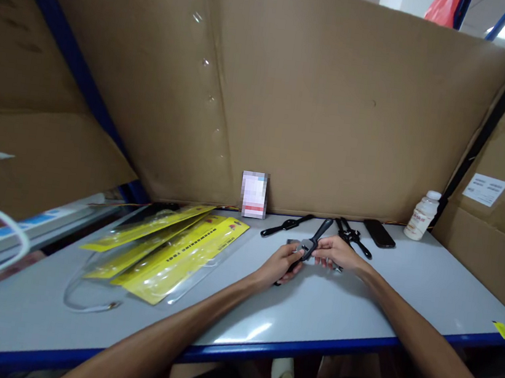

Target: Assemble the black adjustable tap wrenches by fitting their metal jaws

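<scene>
A black spokeshave [323,228] is held a little above the table in front of me, tilted, with one handle pointing up and away. My left hand [280,263] is closed round its body and lower handle, the thumb on the flat metal middle. At the tool's right side, my right hand [336,251] has its fingers bent and pressed against it; whether they also pinch a small part is hidden. Another black spokeshave [288,225] lies behind on the table, and more black spokeshaves [352,234] lie crossed beyond my right hand.
Yellow card packages in clear plastic [188,255] overlap on the left, beside a white cable [86,308]. A blurred white card [254,195] leans on the cardboard wall [338,101]. A black phone [379,233] and a white bottle [422,216] stand at the right back. The table edge [306,347] is blue.
</scene>
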